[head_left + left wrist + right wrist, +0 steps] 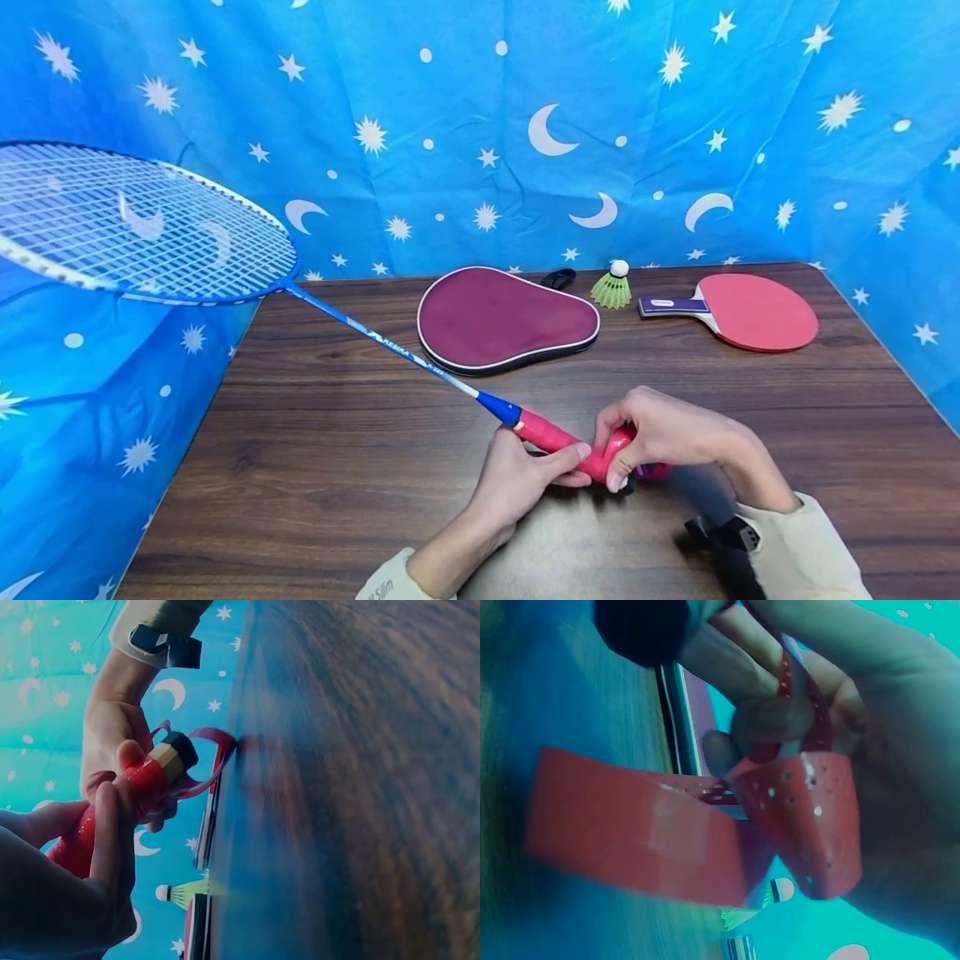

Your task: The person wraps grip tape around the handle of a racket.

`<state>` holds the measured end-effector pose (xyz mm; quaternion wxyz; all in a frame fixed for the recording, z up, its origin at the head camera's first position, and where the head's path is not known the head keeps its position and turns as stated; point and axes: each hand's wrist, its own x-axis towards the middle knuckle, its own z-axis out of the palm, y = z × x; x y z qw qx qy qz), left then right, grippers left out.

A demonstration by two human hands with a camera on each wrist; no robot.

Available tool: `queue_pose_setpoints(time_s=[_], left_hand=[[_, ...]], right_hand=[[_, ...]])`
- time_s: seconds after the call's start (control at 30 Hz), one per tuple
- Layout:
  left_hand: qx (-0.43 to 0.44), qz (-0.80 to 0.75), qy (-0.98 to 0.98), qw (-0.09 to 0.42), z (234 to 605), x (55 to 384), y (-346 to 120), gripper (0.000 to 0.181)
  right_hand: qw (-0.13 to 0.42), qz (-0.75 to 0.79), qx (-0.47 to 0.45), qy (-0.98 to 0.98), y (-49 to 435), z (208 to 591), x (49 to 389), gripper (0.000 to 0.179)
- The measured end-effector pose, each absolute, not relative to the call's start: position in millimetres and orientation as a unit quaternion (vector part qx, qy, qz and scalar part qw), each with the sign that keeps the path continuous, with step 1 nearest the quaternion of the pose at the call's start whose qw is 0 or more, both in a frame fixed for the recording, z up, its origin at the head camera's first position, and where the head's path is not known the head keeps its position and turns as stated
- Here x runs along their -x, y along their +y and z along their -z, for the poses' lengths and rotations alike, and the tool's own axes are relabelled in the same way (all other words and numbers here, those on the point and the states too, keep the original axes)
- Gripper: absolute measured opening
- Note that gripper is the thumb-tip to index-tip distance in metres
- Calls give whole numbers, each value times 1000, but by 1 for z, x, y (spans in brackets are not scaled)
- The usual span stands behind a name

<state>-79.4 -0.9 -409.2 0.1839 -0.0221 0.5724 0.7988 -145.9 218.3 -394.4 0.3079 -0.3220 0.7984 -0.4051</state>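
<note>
A blue and white badminton racket point(348, 322) slants up to the left, its strung head above the table's left side. Red perforated grip tape point(551, 435) covers most of its handle; near the butt, a pale bare band point(169, 759) and a dark end cap point(182, 748) show in the left wrist view. My left hand point(513, 475) holds the wrapped handle between thumb and fingers. At the butt end, my right hand point(671, 429) pinches the tape. A loose length of red tape point(637, 825) curls and hangs below that hand in the right wrist view.
Behind the hands, a maroon paddle case point(502, 321) lies on the wooden table point(300, 467). A yellow-green shuttlecock point(612, 287) and a red table tennis paddle point(757, 312) are to its right. A blue star-patterned cloth point(450, 100) hangs behind and at both sides.
</note>
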Motion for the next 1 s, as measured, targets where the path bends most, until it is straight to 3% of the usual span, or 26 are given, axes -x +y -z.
queue_pose_setpoints(time_s=[0.17,0.3,0.73,1.0], left_hand=[[16,-828,537,161,404,81,-1,32],[20,-832,530,166,402,83,-2,31],[6,-824,532,193,400,87,-3,20],[-29,-773,597,211,393,94,-8,12]], right_hand=[[257,436,308,805,223,392,145,18],[249,478,316,781,231,395,144,12],[308,491,321,749,242,398,144,4],[315,490,320,747,238,403,144,13]])
